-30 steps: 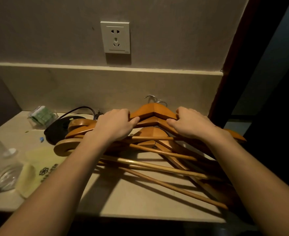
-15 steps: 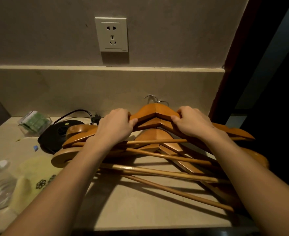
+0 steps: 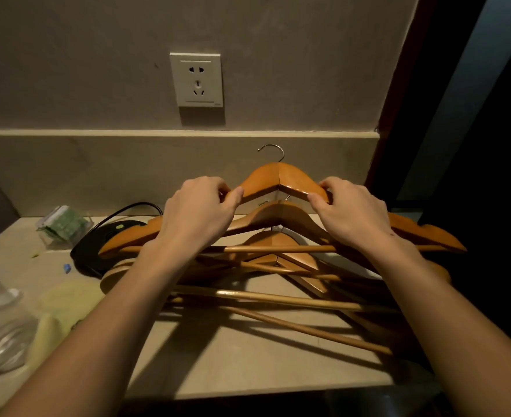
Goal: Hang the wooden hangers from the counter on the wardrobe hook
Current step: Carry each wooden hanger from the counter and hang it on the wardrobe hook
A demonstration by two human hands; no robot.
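1. A kettle base [image 3: 97, 248] sits at the left on the surface [image 3: 248, 356].
2. The left hand [image 3: 197, 215] grips the top wooden hanger [image 3: 278, 180] on its left shoulder.
3. The right hand [image 3: 350, 215] grips its right shoulder, above the hanger pile [image 3: 278, 263].

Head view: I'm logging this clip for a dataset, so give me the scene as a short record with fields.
setting: counter under a wall socket
top hanger: held at both shoulders, above the pile
left hand: gripping left shoulder
right hand: gripping right shoulder
pile of hangers: lying on counter
other items: black round base with cord, clear bottle
wardrobe hook: not in view
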